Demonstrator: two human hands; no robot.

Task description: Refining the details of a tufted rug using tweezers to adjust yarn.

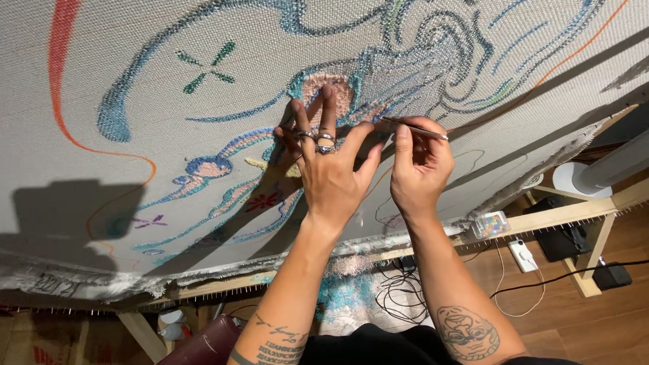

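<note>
Backing cloth [79, 84], pale and woven, stretches over a wooden frame [559, 216] and fills most of the view, carrying stitched blue, teal and pink swirls and a thin orange line; the left hand [328, 171] lies flat on it with ringed fingers [315, 124] spread wide beside a pink tufted patch [335, 91]. Just beside it, the right hand [418, 164] pinches a slim metal tool [413, 127], tip against the cloth; below, black cables [402, 288] and a white power strip [522, 255] lie on the wooden floor [637, 322].

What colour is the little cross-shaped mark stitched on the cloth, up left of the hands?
Green: the cross-shaped mark has four dark green strokes, clearest in the head view.
</note>
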